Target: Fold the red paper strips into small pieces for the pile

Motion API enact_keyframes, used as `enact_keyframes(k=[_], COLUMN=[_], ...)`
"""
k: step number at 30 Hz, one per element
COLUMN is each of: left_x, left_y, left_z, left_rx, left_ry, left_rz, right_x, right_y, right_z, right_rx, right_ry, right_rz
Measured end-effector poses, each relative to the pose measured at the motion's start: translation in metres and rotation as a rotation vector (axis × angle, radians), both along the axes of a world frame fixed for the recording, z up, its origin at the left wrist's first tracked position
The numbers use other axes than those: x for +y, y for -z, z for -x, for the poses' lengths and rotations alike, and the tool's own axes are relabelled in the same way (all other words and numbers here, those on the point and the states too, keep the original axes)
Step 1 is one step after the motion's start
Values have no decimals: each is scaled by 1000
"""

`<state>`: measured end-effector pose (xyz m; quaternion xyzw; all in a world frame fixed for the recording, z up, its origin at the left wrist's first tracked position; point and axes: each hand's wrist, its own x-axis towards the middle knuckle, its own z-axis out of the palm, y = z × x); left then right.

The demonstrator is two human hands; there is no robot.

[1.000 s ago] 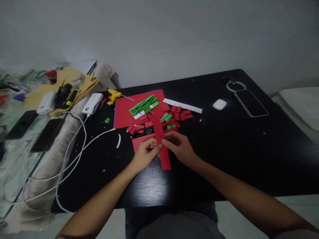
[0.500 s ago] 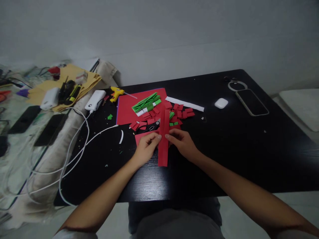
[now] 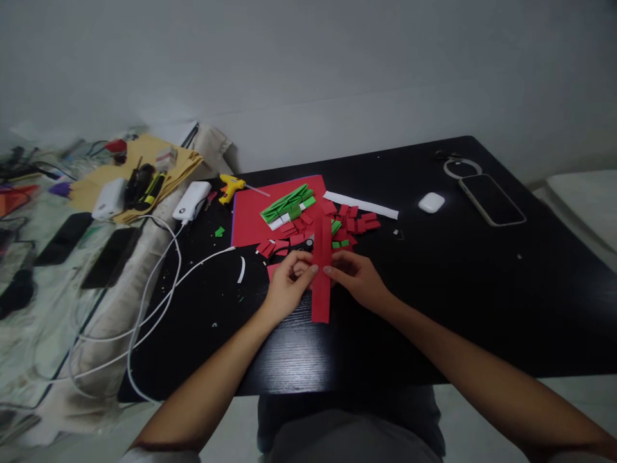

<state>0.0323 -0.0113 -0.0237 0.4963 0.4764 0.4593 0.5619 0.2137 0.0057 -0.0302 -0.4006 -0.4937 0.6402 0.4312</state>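
Observation:
A long red paper strip [image 3: 321, 299] with a lengthwise crease is held upright over the table's front half. My left hand [image 3: 290, 283] pinches its left edge, thumb in front and fingers curled behind. On the opposite edge, my right hand [image 3: 357, 281] grips it the same way. Just beyond lie many small red paper pieces [image 3: 359, 225] in a loose heap. Scissors [image 3: 308, 245] are partly hidden behind the strip. Folded green paper [image 3: 289, 204] rests on a red sheet [image 3: 248, 218] farther back.
On the black table [image 3: 434, 296] are a yellow glue gun [image 3: 231, 188], a white paper strip [image 3: 361, 204], a white earbud case [image 3: 431, 202] and a phone [image 3: 491, 199]. A white power bank [image 3: 191, 200] trails white cables [image 3: 179, 276] at left. Tools [image 3: 144, 186] lie on brown envelopes.
Both hands still hold the red strip at mid-length, with hardly any movement. The whole view has shifted slightly, so things appear a little farther right.

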Motion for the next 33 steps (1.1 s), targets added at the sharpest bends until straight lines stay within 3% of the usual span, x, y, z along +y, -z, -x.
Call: enact_keyframes(k=[7,12,18,21,26,33], left_x=[3,0,-3,-4,-4,-3], left_y=[5,7,8,6,5,11], left_z=[2,-2,0,2,5,5], left_rx=[11,-26,26,105,183,142], left_ry=[36,-76,-49,-8,31,44], left_rz=[-32,-17,-174,-237,-245,-243], right_x=[0,-1,-7,-11,-11,-7], right_y=[3,5,2,1,4,3], right_z=[-6,-6,-2,-2,-3,-3], right_rx=[-61,-86,-134,-194,-114,19], right_ry=[0,82,121,66,4,-32], right_rz=[-13,-71,-207,-263,-226,-133])
